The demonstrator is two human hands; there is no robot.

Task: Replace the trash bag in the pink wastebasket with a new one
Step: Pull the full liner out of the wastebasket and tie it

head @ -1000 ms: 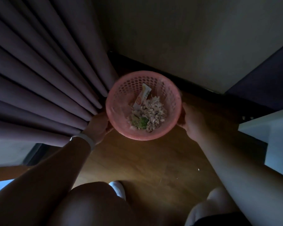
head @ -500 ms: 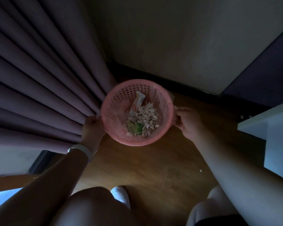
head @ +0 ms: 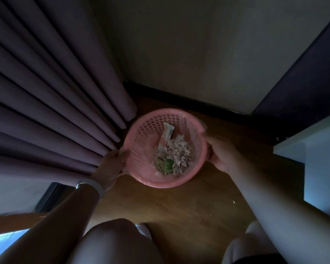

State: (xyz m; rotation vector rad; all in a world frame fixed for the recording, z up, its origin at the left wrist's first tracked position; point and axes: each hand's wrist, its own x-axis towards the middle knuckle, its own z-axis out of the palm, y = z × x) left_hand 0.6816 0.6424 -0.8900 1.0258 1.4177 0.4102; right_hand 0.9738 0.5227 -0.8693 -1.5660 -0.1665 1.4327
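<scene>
Left hand [head: 111,166] and right hand [head: 220,153] gripping pink wastebasket [head: 141,141] sides, upright, mouth upward

The floor [head: 179,210] is brown wood. The pink wastebasket [head: 160,184] is over it in the corner, but I cannot tell if it sits on the wood. A tiny white speck [head: 234,202] lies near it. A white box-like thing [head: 322,168] stands at the right.

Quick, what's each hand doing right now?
Left hand: holds the pink wastebasket by its left rim.
Right hand: holds it by the right rim.
</scene>
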